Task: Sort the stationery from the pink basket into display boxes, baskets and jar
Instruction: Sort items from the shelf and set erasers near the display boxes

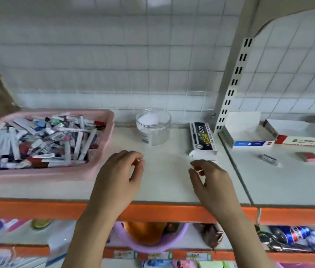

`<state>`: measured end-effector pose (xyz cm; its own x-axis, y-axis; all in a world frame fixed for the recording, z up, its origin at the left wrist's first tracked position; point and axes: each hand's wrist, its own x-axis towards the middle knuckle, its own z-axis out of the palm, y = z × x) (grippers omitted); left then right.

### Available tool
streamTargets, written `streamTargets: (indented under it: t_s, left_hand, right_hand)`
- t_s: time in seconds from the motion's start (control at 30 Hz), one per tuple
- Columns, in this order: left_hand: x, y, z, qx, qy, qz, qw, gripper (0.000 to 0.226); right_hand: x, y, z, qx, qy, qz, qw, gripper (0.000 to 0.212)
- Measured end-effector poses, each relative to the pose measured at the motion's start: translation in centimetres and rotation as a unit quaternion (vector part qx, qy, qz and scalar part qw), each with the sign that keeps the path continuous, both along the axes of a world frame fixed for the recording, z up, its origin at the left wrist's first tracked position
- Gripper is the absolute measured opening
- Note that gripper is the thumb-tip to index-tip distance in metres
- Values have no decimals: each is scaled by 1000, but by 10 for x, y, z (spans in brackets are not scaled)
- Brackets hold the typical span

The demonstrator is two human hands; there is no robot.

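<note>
The pink basket [102, 144] stands at the left of the shelf, heaped with several pens and markers [42, 140]. A clear round jar [153, 126] stands behind the shelf's middle. A black-and-white pen box [203, 139] lies right of the jar, its white end flap open toward me. My left hand [118, 180] hovers over the shelf just right of the basket, fingers loosely curled, holding nothing. My right hand [210, 182] hovers just below the box's flap, fingers loosely curled and empty.
Past the slotted upright [234, 78], two open display boxes, one blue-fronted [249, 142] and one red-fronted [303, 140], stand on the right shelf. An eraser [307, 156] and a small packet [269, 159] lie before them. An orange shelf edge [36, 208] runs below; goods fill lower shelves.
</note>
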<state>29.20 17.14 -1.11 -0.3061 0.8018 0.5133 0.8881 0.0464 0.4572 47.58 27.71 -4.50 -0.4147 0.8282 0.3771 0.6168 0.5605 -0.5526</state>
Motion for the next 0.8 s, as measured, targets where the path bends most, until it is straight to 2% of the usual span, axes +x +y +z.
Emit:
streamTargets:
  t_s: [0.2, 0.33, 0.63, 0.7, 0.8]
  left_hand:
    - [-40, -20, -3, 18, 2, 26, 999, 10]
    - [-81, -36, 7, 9, -9, 46, 999, 15]
    - [-229, -70, 5, -39, -2, 103, 994, 18]
    - [-263, -79, 3, -57, 7, 113, 992, 21]
    - [-301, -91, 2, -75, 7, 107, 991, 23]
  right_hand:
    - [-44, -13, 7, 13, 9, 40, 999, 20]
    - [-87, -26, 17, 20, 31, 74, 997, 19]
    - [-227, -62, 51, 51, 38, 113, 992, 18]
    - [-258, -68, 53, 37, 8, 95, 995, 20]
    - [-295, -70, 50, -62, -145, 55, 986, 56]
